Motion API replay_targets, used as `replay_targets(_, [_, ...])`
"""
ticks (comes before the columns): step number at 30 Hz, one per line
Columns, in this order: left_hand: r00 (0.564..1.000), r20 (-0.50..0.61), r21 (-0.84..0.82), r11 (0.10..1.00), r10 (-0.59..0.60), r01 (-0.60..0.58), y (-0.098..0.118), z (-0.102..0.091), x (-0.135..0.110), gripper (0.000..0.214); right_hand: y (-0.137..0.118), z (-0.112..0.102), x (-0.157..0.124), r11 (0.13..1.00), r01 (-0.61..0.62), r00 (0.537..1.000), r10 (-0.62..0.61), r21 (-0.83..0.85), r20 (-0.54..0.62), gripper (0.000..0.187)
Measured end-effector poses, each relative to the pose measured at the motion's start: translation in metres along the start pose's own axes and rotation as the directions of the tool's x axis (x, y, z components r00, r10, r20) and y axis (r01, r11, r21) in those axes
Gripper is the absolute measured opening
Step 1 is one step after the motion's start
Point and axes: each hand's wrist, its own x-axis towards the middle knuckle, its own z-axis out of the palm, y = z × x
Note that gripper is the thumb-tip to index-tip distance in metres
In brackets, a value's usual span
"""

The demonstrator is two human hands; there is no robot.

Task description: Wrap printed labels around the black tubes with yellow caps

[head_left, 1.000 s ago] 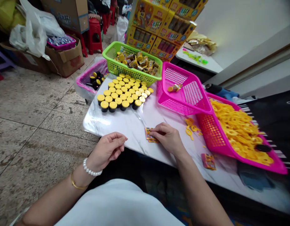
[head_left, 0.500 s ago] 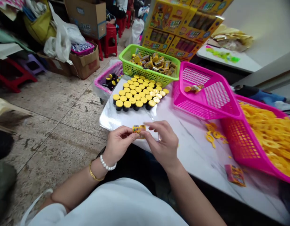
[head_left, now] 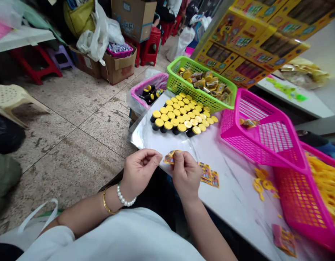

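Between the thumb and fingers of my right hand is a small yellow printed label, bent at its left end. My left hand, with a pearl bracelet at the wrist, is closed in a pinch just left of the label; whether anything thin sits in its fingertips is hidden. Several similar flat labels lie on the white marbled table, just right of my right hand. Beyond both hands stand rows of small black tubs with yellow lids, packed close together.
A green basket of labelled tubs stands behind the rows. At right are a pink basket and another pink basket full of yellow plastic pieces. A wrapped packet lies near the front edge. Yellow boxes are stacked behind.
The view has swung left, so the table sits farther right. Both hands held the label before; now the right hand grips it and the left is slightly apart. The flat labels beside the right hand now show.
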Motion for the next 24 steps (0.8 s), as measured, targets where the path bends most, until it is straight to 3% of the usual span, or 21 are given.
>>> replay_targets(6, [0.98, -0.01, 0.13, 0.972, 0.197, -0.194, -0.004, -0.001, -0.004, 0.011, -0.002, 0.005, -0.001, 0.997, 0.073, 0.997, -0.073, -0.005, -0.017, 0.036])
replay_targets(9, [0.979, -0.023, 0.153, 0.968, 0.204, -0.198, -0.008, -0.002, -0.004, 0.013, -0.001, 0.006, -0.002, 0.994, 0.106, 0.994, -0.106, -0.03, -0.013, 0.036])
replay_targets(14, [0.994, -0.031, 0.098, 0.99, 0.109, -0.105, -0.013, -0.004, 0.003, 0.012, 0.001, 0.01, -0.006, 0.978, 0.203, 0.979, -0.203, -0.058, -0.008, 0.033])
replay_targets(18, [0.996, 0.027, 0.004, 0.996, -0.087, 0.087, -0.011, -0.007, 0.014, 0.012, 0.001, 0.013, -0.006, 0.942, 0.312, 0.95, -0.312, -0.121, 0.021, 0.027])
replay_targets(24, [0.964, -0.006, -0.068, 0.962, -0.266, 0.265, -0.003, -0.015, 0.022, 0.02, -0.004, 0.009, 0.012, 0.892, 0.408, 0.907, -0.371, -0.195, 0.201, 0.031])
